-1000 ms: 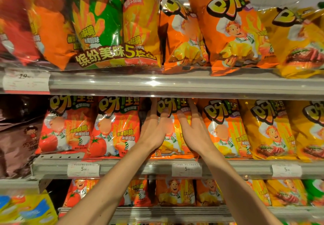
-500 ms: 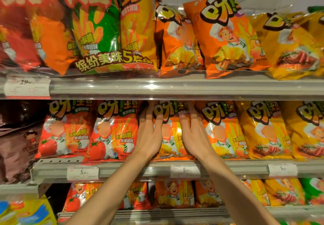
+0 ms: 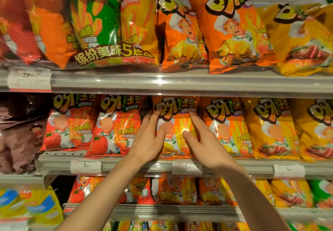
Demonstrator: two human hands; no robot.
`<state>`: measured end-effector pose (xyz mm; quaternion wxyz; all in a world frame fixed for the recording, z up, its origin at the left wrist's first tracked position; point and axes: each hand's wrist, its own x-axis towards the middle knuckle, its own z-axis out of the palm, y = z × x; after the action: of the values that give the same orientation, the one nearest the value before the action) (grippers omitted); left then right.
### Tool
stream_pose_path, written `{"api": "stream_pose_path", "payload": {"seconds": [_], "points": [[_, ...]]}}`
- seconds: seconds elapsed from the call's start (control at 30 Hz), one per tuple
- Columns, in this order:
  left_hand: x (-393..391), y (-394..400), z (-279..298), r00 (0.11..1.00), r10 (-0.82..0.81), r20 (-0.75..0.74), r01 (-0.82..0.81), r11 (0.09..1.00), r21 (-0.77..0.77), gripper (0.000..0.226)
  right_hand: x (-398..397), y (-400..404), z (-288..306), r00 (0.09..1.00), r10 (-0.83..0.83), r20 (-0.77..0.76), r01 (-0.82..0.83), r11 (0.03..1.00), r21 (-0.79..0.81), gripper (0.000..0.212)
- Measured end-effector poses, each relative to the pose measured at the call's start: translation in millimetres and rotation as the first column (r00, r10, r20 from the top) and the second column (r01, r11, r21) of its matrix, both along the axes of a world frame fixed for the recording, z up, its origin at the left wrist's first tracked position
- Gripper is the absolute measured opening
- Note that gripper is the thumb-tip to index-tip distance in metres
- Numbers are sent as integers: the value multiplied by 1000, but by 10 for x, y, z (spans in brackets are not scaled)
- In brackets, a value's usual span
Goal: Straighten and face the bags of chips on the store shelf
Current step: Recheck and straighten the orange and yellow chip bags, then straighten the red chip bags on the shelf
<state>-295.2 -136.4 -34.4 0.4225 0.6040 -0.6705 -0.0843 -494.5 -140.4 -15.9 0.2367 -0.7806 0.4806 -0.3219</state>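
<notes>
An orange chip bag [image 3: 175,112] stands upright in the middle shelf row, its front facing me. My left hand [image 3: 149,139] lies flat along the bag's left edge with fingers stretched up. My right hand [image 3: 201,140] rests on the bag's right half, fingers spread, the thumb pressing its front. Neither hand is closed around the bag. Red tomato bags [image 3: 117,126] stand to its left, another orange bag [image 3: 225,126] and yellow bags [image 3: 270,128] to its right.
The middle shelf's rail [image 3: 126,166] carries price tags [image 3: 187,167]. Above, the upper shelf [image 3: 180,83] holds big multipacks [image 3: 100,23] and large orange bags [image 3: 228,29] leaning forward. Brown bags [image 3: 19,137] sit at the left. A lower shelf holds several more bags [image 3: 176,189].
Both hands have slid a little down and apart on the orange bag, which now stands more squarely with its logo showing. The view has shifted slightly upward.
</notes>
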Motion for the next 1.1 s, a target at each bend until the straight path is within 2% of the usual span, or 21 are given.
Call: {"api": "stream_pose_path", "payload": {"seconds": [0.07,0.2,0.27,0.33,0.47,0.53,0.6,0.67,0.8,0.9,1.0,1.1], "points": [[49,160,-14,1000,-14,-10,14,1000,-2,61,-103,71,-41,996,38,85,-40,999,20,59],[108,543,-79,997,-7,-77,6,1000,-13,48,-229,223,-234,965,37,258,-11,995,-99,41],[128,734,-123,994,20,-110,-19,1000,4,40,-253,322,-296,975,33,219,5,985,-171,45],[175,891,-169,986,19,-167,-12,999,43,36,-240,432,-322,987,17,163,17,980,-200,34],[379,1088,-298,973,16,-228,9,994,110,37,-136,656,-428,973,-7,231,62,971,-231,16],[506,1126,-369,965,10,-261,21,993,115,34,-66,753,-484,972,-53,228,93,982,-166,10],[652,1140,-412,951,-15,-310,55,991,123,37,35,845,-524,967,-102,232,122,990,-75,11],[827,1133,-425,934,-61,-353,108,987,116,38,194,931,-540,956,-142,256,162,985,-57,12],[1169,1176,-296,899,-194,-393,229,972,45,24,632,1000,-589,945,-222,241,237,971,-34,14],[1401,1209,-178,902,-257,-347,275,961,2,18,964,994,-571,932,-277,235,276,961,38,15],[1543,1194,-73,877,-289,-383,299,954,-36,19,1214,1028,-476,941,-260,216,277,959,-52,13],[1613,1067,-29,904,-200,-377,193,980,-57,36,1368,937,-357,954,-226,195,254,958,-133,20]]}}
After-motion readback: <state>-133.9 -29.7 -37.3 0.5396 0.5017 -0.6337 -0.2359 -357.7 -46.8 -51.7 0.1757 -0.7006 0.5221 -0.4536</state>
